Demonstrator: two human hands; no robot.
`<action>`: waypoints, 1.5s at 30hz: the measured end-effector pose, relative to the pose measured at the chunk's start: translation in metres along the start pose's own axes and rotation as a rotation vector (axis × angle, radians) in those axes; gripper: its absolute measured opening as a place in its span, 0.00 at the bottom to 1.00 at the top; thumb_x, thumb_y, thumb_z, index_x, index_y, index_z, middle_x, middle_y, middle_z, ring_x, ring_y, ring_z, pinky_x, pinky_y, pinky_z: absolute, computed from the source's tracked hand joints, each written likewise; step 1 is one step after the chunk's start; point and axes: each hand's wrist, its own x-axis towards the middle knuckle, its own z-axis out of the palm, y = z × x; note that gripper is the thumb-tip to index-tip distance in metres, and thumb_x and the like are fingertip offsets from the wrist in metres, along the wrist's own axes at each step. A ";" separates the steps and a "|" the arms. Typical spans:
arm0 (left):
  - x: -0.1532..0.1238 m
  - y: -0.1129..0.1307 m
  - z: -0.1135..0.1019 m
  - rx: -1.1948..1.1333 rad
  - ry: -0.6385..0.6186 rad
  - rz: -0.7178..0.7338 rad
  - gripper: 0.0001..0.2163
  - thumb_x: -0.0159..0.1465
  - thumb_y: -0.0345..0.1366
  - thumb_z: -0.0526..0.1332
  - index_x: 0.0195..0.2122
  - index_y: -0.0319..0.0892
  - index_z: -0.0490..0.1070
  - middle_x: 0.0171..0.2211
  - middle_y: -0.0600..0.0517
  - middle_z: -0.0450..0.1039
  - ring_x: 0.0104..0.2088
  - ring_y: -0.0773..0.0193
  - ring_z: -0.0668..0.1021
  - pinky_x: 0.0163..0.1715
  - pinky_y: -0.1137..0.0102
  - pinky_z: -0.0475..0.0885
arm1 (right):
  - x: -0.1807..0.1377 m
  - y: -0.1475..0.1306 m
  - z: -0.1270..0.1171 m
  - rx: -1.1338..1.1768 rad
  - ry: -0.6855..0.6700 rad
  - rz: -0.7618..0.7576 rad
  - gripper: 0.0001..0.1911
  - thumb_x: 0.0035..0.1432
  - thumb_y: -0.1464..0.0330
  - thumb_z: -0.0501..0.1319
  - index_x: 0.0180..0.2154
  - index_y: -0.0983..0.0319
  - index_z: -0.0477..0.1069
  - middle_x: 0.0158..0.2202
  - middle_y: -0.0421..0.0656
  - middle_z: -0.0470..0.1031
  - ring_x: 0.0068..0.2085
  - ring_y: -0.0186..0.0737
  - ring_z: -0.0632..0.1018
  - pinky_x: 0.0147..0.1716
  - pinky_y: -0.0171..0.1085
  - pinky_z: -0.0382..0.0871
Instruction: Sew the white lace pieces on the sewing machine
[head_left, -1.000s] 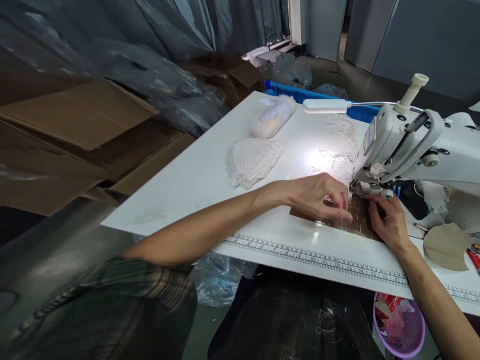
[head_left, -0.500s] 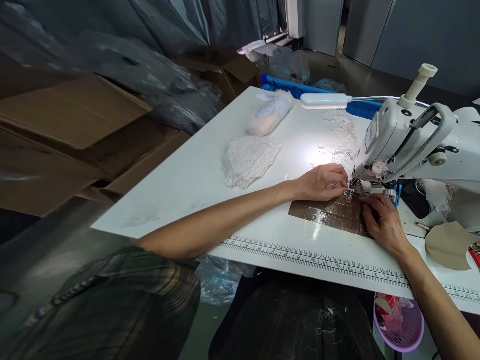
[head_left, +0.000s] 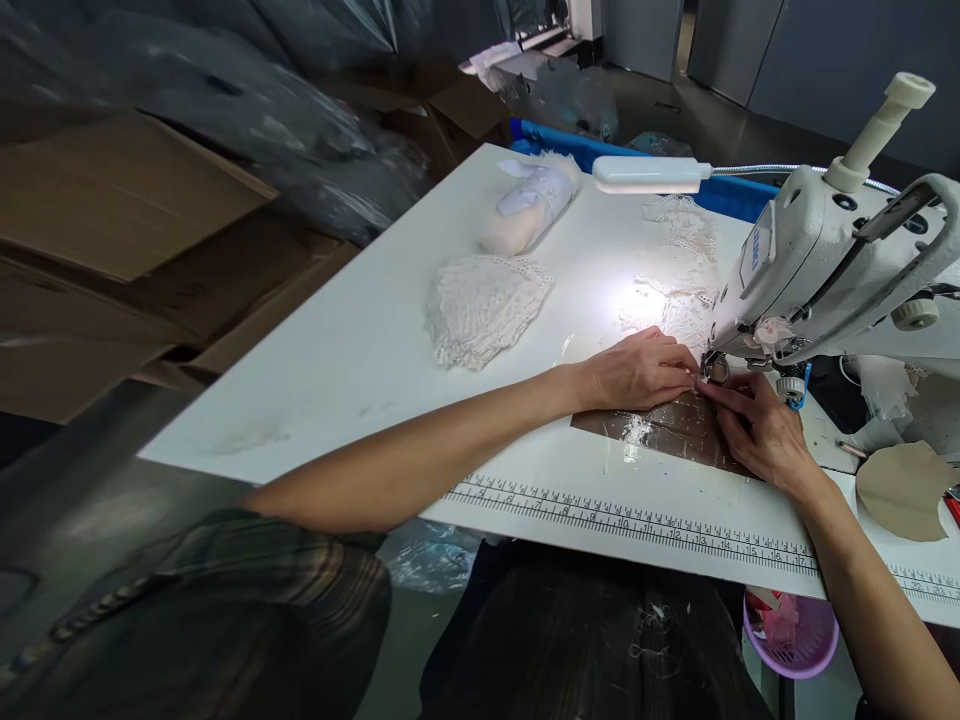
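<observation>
Head view: left hand (head_left: 641,372) and right hand (head_left: 761,428), fingers bunched, flank a lace scrap (head_left: 698,380) just before the sewing machine's (head_left: 799,255) presser foot (head_left: 711,368); its long axis and any pinch are unclear.

White tabletop (head_left: 315,400), ruler markings (head_left: 637,520) along near edge. Slim white lamp (head_left: 645,175) on flexible metal neck, bright pool of light on table below it. Left: open cardboard boxes (head_left: 112,200), crumpled clear plastic (head_left: 262,130) over and beside them. Blue edging (head_left: 540,137) behind table's far side. Back: grey wall panels (head_left: 825,80), narrow gap between two, dull grey floor (head_left: 724,130). Purple basket (head_left: 806,645) below table, right. Room dim overall.
</observation>
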 end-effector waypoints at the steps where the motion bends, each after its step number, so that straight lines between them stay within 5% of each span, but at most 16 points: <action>1: -0.001 0.000 0.001 0.000 0.005 -0.002 0.13 0.72 0.33 0.51 0.42 0.43 0.76 0.46 0.47 0.78 0.42 0.63 0.78 0.39 0.63 0.69 | -0.001 0.000 0.002 -0.013 -0.004 -0.002 0.18 0.63 0.65 0.54 0.50 0.53 0.78 0.39 0.48 0.77 0.37 0.43 0.78 0.32 0.40 0.72; 8: 0.001 0.000 -0.002 -0.015 -0.042 -0.024 0.13 0.73 0.35 0.52 0.42 0.45 0.77 0.44 0.49 0.79 0.40 0.63 0.77 0.39 0.63 0.67 | -0.003 -0.001 -0.003 0.064 -0.006 0.004 0.19 0.63 0.65 0.55 0.51 0.53 0.78 0.44 0.48 0.77 0.37 0.40 0.78 0.34 0.39 0.73; 16: 0.002 -0.002 -0.002 -0.059 -0.025 -0.041 0.12 0.73 0.36 0.53 0.41 0.46 0.77 0.43 0.51 0.80 0.39 0.64 0.77 0.40 0.64 0.64 | 0.000 0.005 -0.003 0.432 0.056 0.157 0.21 0.63 0.68 0.51 0.53 0.58 0.75 0.48 0.47 0.79 0.48 0.44 0.79 0.50 0.46 0.72; 45: 0.001 0.000 0.000 0.028 0.059 0.052 0.12 0.71 0.36 0.53 0.40 0.46 0.77 0.43 0.52 0.81 0.36 0.64 0.77 0.42 0.62 0.61 | -0.003 -0.009 -0.003 -0.092 -0.003 -0.033 0.21 0.65 0.67 0.51 0.53 0.54 0.76 0.46 0.48 0.72 0.40 0.40 0.76 0.35 0.38 0.73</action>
